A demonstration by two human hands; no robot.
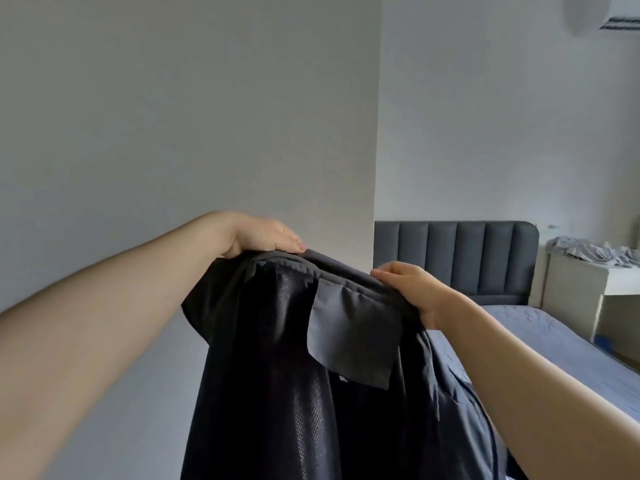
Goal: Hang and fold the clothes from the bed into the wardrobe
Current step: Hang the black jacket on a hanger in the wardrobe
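Observation:
A dark navy jacket [284,375] with a mesh lining and a grey inner patch hangs in front of me, held up by its top edge. My left hand [266,237] grips the upper left corner, thumb on top and fingers hidden behind the cloth. My right hand [412,289] grips the top edge on the right side. The bed [540,337], covered in a blue sheet, lies to the right behind the jacket. No wardrobe is in view.
A plain grey wall [190,116] fills the left and centre. A grey padded headboard [457,254] stands at the bed's far end. Crumpled pale clothes [588,252] lie on a white side table [588,282] at far right. An air conditioner [616,12] sits top right.

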